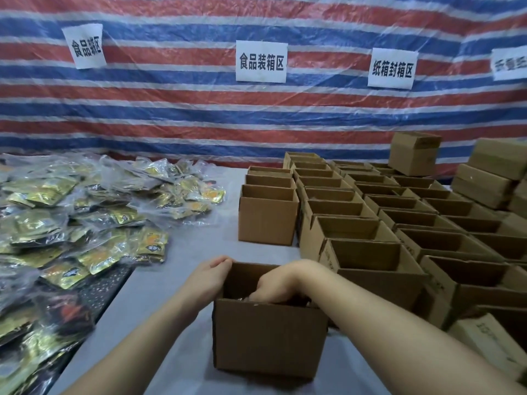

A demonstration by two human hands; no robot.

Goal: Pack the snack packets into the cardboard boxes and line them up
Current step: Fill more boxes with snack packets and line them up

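L hand [209, 273] is gripping the far-left corner of the open cardboard box [268, 340] at the bench [176, 252] front; R hand [275, 287] is reaching inside, fingers curled, contents unclear. Snack packets [85, 212] are lying piled at left, box rows [370, 212] at right.

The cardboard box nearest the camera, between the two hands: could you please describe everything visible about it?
The box is plain brown corrugated cardboard, upright on the grey table, top open with flaps not visible. It stands alone, in front of the rows of open boxes. The left hand holds its far left corner; the right hand reaches down inside, fingers curled on contents too hidden to identify.
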